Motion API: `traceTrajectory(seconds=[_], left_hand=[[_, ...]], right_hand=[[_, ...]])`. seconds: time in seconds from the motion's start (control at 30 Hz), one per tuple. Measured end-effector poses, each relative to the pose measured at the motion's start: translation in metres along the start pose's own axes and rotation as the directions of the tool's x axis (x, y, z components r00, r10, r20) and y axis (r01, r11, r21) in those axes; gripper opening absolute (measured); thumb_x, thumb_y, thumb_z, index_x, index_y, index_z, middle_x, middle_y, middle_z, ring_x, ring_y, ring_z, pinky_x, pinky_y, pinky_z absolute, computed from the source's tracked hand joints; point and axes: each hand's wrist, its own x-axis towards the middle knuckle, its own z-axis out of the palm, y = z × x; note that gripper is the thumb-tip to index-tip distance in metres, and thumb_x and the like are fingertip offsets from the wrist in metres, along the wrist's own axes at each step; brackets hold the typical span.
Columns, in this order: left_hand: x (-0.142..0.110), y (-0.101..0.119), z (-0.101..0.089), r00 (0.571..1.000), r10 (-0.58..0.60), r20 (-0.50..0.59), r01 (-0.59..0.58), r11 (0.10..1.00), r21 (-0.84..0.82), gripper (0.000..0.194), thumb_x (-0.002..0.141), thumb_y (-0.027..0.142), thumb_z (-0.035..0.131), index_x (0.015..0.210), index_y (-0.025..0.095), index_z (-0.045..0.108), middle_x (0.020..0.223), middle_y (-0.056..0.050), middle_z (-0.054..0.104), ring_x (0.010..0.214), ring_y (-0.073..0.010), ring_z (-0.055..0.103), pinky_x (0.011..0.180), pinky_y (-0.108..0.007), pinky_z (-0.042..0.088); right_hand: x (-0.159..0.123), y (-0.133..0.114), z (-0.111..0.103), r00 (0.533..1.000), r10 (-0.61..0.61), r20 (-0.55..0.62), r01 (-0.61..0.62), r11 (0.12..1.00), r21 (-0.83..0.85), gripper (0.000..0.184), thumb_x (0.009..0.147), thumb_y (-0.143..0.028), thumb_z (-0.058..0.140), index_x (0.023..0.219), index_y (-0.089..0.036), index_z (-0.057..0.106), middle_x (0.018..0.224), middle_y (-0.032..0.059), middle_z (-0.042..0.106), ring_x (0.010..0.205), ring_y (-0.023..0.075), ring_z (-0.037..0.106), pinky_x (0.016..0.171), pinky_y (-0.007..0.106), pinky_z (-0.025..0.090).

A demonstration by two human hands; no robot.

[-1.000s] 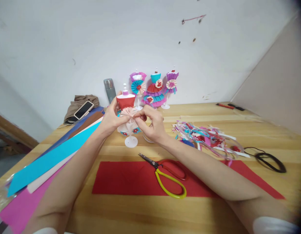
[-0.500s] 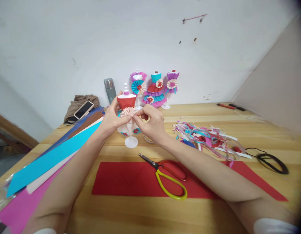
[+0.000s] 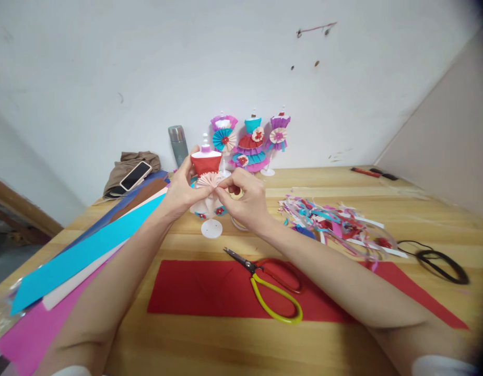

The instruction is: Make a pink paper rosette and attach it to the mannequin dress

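A small white dress form (image 3: 212,228) stands upright on its round base, wearing a red top (image 3: 205,164). My left hand (image 3: 185,185) is wrapped around its left side, with the thumb pressing a pale pink pleated paper fan (image 3: 208,179) against its front. The fingertips of my right hand (image 3: 245,196) pinch the fan's lower right edge, close to my left thumb. Lower on the form, small red flowers (image 3: 220,211) show on blue trim. My hands hide part of the form's middle.
Scissors (image 3: 252,269) lie on a red sheet (image 3: 194,287) in front. Coloured strips (image 3: 88,250) and a phone (image 3: 135,175) are at left. Paper scraps (image 3: 335,219) and a black cord (image 3: 440,261) lie right. Three dressed forms (image 3: 254,141) and a flask (image 3: 177,146) stand behind.
The whole view has shifted slightly, so things appear a little further right. Both hands keep nearly the same hold on the form and the pleated fan.
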Motion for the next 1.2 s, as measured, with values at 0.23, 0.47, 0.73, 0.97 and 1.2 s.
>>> traceTrajectory(seconds=[0.23, 0.47, 0.73, 0.97, 1.2], left_hand=[[0.002, -0.001, 0.000, 1.000, 0.018, 0.007, -0.018, 1.000, 0.003, 0.103, 0.065, 0.057, 0.085, 0.153, 0.024, 0.043, 0.155, -0.014, 0.052, 0.145, -0.0408, 0.045, 0.122, -0.055, 0.035], [0.001, 0.002, 0.000, 1.000, 0.009, 0.010, -0.009, 1.000, -0.016, 0.104, 0.064, 0.057, 0.086, 0.153, 0.024, 0.044, 0.156, -0.014, 0.051, 0.145, -0.0399, 0.045, 0.122, -0.055, 0.036], [0.000, 0.003, 0.000, 1.000, 0.012, 0.017, -0.012, 1.000, -0.025, 0.088, 0.066, 0.050, 0.086, 0.142, 0.020, 0.053, 0.151, -0.016, 0.055, 0.142, -0.0405, 0.049, 0.118, -0.054, 0.040], [0.001, 0.000, -0.003, 1.000, 0.022, 0.019, -0.023, 1.000, 0.012, 0.085, 0.067, 0.046, 0.086, 0.141, 0.019, 0.054, 0.151, -0.016, 0.055, 0.139, -0.0391, 0.052, 0.116, -0.053, 0.044], [0.002, -0.001, -0.004, 1.000, 0.022, 0.019, -0.021, 0.999, -0.045, 0.080, 0.064, 0.039, 0.087, 0.135, 0.017, 0.057, 0.149, -0.018, 0.057, 0.138, -0.0411, 0.053, 0.116, -0.056, 0.043]], right_hand=[[0.000, 0.002, 0.002, 0.999, 0.032, 0.001, -0.032, 0.999, -0.036, 0.018, 0.081, -0.016, 0.060, 0.065, -0.021, 0.054, 0.063, -0.0029, 0.051, 0.060, 0.0126, 0.045, 0.062, 0.031, 0.037], [0.002, 0.005, 0.001, 0.997, -0.082, -0.001, 0.081, 0.986, -0.143, 0.019, 0.083, -0.016, 0.060, 0.066, -0.022, 0.053, 0.062, -0.0022, 0.051, 0.061, 0.0140, 0.044, 0.064, 0.033, 0.034], [0.012, 0.003, -0.007, 0.996, -0.028, 0.083, 0.043, 0.981, -0.189, 0.020, 0.079, -0.016, 0.066, 0.064, -0.021, 0.054, 0.062, -0.0027, 0.049, 0.062, 0.0138, 0.044, 0.064, 0.033, 0.032], [0.021, -0.006, -0.011, 0.936, 0.320, 0.146, -0.310, 0.947, -0.083, 0.019, 0.070, -0.015, 0.072, 0.060, -0.019, 0.057, 0.059, -0.0052, 0.045, 0.059, 0.0111, 0.043, 0.062, 0.030, 0.034], [0.019, -0.006, -0.010, 0.951, 0.289, 0.112, -0.284, 0.957, -0.060, 0.016, 0.070, -0.017, 0.069, 0.060, -0.019, 0.057, 0.059, -0.0056, 0.045, 0.058, 0.0104, 0.042, 0.061, 0.029, 0.033]])
